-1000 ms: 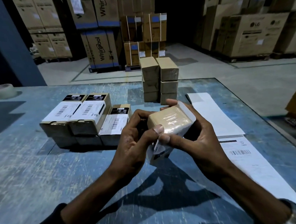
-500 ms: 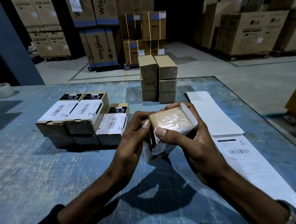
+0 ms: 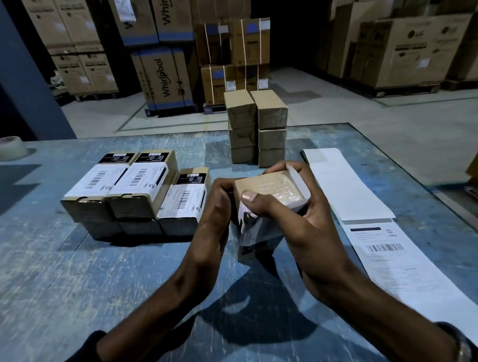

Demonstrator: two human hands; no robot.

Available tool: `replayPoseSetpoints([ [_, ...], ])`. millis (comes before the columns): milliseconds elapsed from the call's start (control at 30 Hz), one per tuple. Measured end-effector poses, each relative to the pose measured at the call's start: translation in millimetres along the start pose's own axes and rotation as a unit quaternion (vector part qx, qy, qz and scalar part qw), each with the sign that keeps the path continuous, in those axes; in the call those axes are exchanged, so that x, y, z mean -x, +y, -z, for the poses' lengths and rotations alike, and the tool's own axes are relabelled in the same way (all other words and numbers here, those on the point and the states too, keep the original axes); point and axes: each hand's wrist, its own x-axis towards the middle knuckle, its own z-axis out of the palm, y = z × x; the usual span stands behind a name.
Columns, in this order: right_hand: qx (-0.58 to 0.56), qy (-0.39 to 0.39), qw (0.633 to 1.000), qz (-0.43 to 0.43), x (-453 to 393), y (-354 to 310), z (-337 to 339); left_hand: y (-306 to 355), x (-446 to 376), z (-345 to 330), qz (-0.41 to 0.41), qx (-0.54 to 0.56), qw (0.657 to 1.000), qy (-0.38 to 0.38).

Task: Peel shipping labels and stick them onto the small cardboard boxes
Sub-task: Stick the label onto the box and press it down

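In the head view, both hands meet just right of the frame's centre, above a worn blue table (image 3: pixel 71 286). The right hand (image 3: pixel 301 233) grasps a small cardboard box (image 3: pixel 269 191) wrapped in clear film: its thumb lies across the box's near top edge and its fingers curl round the far and right sides. The left hand (image 3: pixel 215 218) holds the same box from the left, fingers bent against its side. A white shipping label (image 3: pixel 251 230) is wrapped round the box; it shows on the face below the right thumb and as a white edge along the box's right side. How firmly the label is stuck down cannot be told.

Left of the hands, in the middle left of the frame, stand labelled boxes (image 3: pixel 133 192): two stacked side by side and a lower one just beside them, each with a white barcode label on top. Behind the hands, at the upper centre of the table, sits a stack of plain boxes (image 3: pixel 257 127), two columns touching each other.

On the right of the table lies a long strip of label backing (image 3: pixel 343 183), running from the middle right toward the lower right corner; its far part is blank and the nearer part carries a printed label (image 3: pixel 382 245) with a barcode. A roll of tape (image 3: pixel 6 147) rests at the table's far left edge. Large appliance cartons (image 3: pixel 166 79) fill the warehouse floor across the top of the frame.
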Motion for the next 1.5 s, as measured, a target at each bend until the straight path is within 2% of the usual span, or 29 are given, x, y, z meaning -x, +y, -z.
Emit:
replayPoseSetpoints([
  [100,0.007,0.002,1.0,-0.008,-0.8,-0.3,-0.2,-6.0,-0.2,-1.3,0.006,-0.057,0.998,-0.023],
  [167,0.001,-0.016,1.0,-0.026,-0.7,-1.1,2.4,-7.6,9.3,-2.3,-0.01,-0.038,0.997,-0.07],
  [333,-0.023,-0.076,0.992,-0.097,1.9,-1.9,10.9,-7.5,6.4,-3.3,-0.002,0.035,0.999,-0.042],
  [500,0.014,-0.12,0.991,-0.064,3.1,1.4,11.3,-7.2,1.9,-4.9,-0.006,0.059,0.998,-0.001],
  [800,0.047,-0.075,0.996,-0.02,12.3,4.7,1.7,-4.6,9.9,-10.7,0.005,0.044,0.999,0.019],
  [1067,0.055,0.0,0.999,-0.001,9.4,9.2,-0.1,-2.3,20.6,-9.8,0.027,0.136,0.99,-0.006],
  [1100,0.055,0.002,0.998,0.003,9.1,10.0,0.2,0.1,20.0,-9.8,0.03,0.119,0.992,-0.013],
  [1133,0.056,0.002,0.998,0.005,8.7,10.1,0.7,7.3,16.4,-11.6,0.033,0.075,0.997,-0.008],
  [1267,0.053,0.001,0.999,-0.011,7.2,7.5,0.6,2.0,11.0,0.8,0.011,-0.045,0.995,-0.091],
  [1367,0.046,-0.023,0.998,-0.035,7.3,4.5,3.7,-11.7,3.2,-3.8,0.037,-0.013,0.999,-0.038],
  [1433,0.02,-0.052,0.997,-0.049,8.9,3.8,7.0,-11.3,10.4,-0.4,0.027,0.036,0.998,-0.043],
  [1500,0.0,-0.064,0.997,-0.05,9.7,6.4,9.6,-9.0,9.1,-1.5,0.014,0.035,0.998,-0.048],
])
